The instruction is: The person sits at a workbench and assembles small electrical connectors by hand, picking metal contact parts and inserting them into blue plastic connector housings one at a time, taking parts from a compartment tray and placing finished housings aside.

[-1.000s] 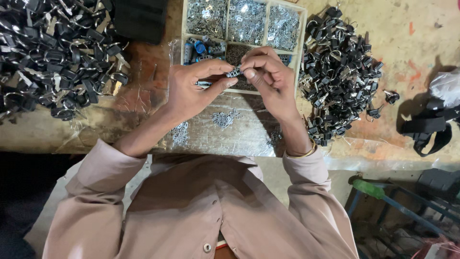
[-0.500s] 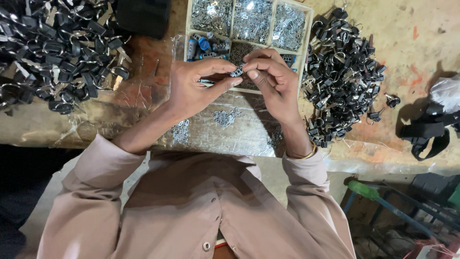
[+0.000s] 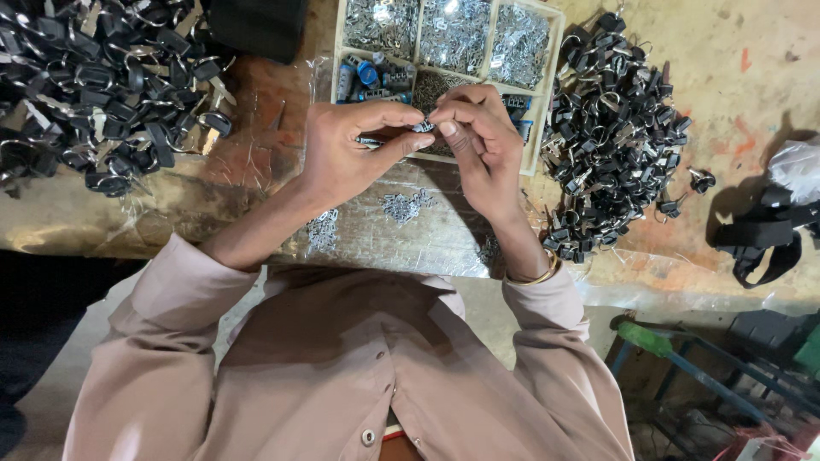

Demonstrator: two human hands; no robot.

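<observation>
Barely any change from a moment back: both hands stay raised together over the compartment tray (image 3: pixel 534 128), same pinch, so the fitting work looks mid-step. Left hand (image 3: pixel 346 154) grips a small dark metal part (image 3: pixel 369 141) between thumb and fingers; right hand (image 3: pixel 478 141) pinches a tiny piece (image 3: pixel 424 126) at its tip. Loose silver bits (image 3: pixel 406 207) lie below on plastic sheet (image 3: pixel 427 243). Black clip piles left (image 3: pixel 94 77) and right (image 3: pixel 611 141); nothing blocks the hands.

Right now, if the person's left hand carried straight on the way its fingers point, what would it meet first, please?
The left hand points across toward the right hand, so it would meet those fingers first; they already touch around the small metal part. Beyond lies the compartment tray, though depth is unclear.
</observation>
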